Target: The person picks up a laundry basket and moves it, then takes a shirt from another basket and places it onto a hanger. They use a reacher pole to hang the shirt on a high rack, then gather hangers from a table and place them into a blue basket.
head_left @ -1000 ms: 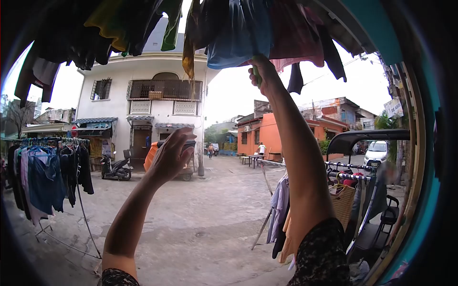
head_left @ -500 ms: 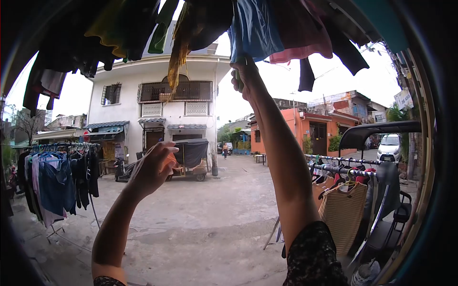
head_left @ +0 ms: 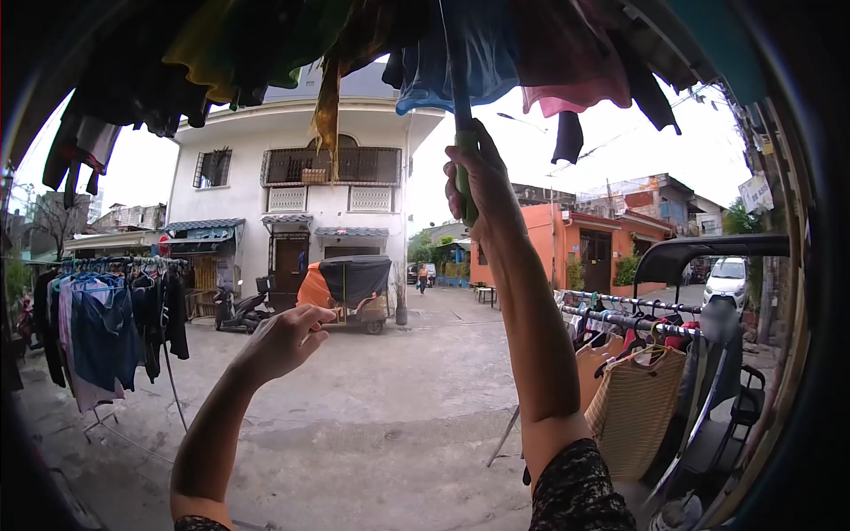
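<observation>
My right hand (head_left: 489, 181) is raised and wrapped round the green grip of a pole (head_left: 464, 190). The pole's dark shaft runs upward in front of a blue garment (head_left: 491, 75) hanging overhead; its top end is hidden among the clothes. Beside the blue garment hangs a pink one (head_left: 580, 84), and a brownish-yellow strip of cloth (head_left: 327, 124) dangles to the left. Lower down, my left hand (head_left: 283, 341) is in mid-air, fingers loosely bent and thumb apart, with nothing in it.
Clothes racks stand at the left (head_left: 97, 327) and right (head_left: 633, 372). Across the concrete yard are a parked motorcycle (head_left: 243, 310), a covered tricycle (head_left: 350, 288) and a white building (head_left: 230, 150). A person (head_left: 422, 279) walks far off. A white vehicle (head_left: 726, 281) is at right.
My right hand has lowered a little, exposing the pole's green grip and shaft. The left hand has also dropped slightly. The overhead clothes have shifted, and the view has tilted a little.
</observation>
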A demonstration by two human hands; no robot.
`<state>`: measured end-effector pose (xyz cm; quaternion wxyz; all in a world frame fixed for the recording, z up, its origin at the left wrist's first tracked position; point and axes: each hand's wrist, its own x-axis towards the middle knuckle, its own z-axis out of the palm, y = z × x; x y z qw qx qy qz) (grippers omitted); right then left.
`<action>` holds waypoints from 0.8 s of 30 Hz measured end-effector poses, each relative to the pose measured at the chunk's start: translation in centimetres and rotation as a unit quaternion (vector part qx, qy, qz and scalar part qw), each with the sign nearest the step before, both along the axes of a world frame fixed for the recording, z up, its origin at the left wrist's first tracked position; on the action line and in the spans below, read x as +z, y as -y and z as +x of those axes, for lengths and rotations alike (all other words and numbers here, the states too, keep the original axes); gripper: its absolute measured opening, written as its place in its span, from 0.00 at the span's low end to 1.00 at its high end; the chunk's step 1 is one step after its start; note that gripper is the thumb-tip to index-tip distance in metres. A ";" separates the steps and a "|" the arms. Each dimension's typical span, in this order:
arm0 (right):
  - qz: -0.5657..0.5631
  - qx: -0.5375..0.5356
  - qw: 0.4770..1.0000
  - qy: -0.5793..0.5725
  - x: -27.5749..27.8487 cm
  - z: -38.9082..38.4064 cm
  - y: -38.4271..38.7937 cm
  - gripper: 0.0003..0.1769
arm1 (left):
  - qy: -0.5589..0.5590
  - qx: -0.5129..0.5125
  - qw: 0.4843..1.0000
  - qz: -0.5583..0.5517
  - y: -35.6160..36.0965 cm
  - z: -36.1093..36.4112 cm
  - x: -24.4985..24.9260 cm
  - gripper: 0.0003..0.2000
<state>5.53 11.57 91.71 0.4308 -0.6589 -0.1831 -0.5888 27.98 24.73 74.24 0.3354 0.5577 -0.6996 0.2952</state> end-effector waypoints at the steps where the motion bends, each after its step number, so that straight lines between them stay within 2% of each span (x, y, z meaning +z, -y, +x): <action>1: -0.001 0.003 1.000 0.010 0.5 0.7 0.9 0.23 | 0.000 -0.005 1.000 0.005 0.5 0.7 -0.4 0.12; 3: -0.066 -0.034 0.997 0.029 3.9 1.6 2.2 0.18 | -0.003 -0.010 1.000 0.009 0.9 1.7 -0.8 0.11; 4: 0.017 -0.071 0.997 -0.019 5.5 0.8 0.6 0.16 | -0.007 -0.011 1.000 0.011 0.8 2.2 -1.1 0.11; 5: 0.048 -0.076 0.996 -0.025 6.8 0.1 -0.5 0.11 | -0.012 -0.014 1.000 0.016 0.9 2.6 -1.5 0.11; 7: -0.019 -0.065 0.997 -0.048 9.9 -0.3 -0.2 0.08 | -0.035 -0.018 0.999 0.026 0.9 4.2 -1.9 0.10; 9: -0.020 -0.112 0.993 -0.030 10.8 0.0 0.1 0.06 | -0.065 -0.026 0.997 0.043 0.7 5.5 -2.1 0.10; 13: 0.009 -0.155 0.986 -0.055 11.8 1.1 1.4 0.09 | -0.162 -0.072 0.981 0.074 -0.1 7.2 -2.3 0.10; 17: 0.028 -0.182 0.982 -0.046 15.1 1.2 1.8 0.11 | -0.189 -0.051 0.976 0.094 -0.9 8.7 -2.5 0.11; 19: 0.032 -0.133 0.988 -0.068 16.7 1.6 1.3 0.23 | -0.212 -0.047 0.970 0.109 -1.7 9.1 -2.3 0.12; 24: 0.020 -0.186 0.979 -0.083 16.5 1.9 1.2 0.31 | -0.278 -0.058 0.951 0.123 -3.1 9.3 -2.0 0.12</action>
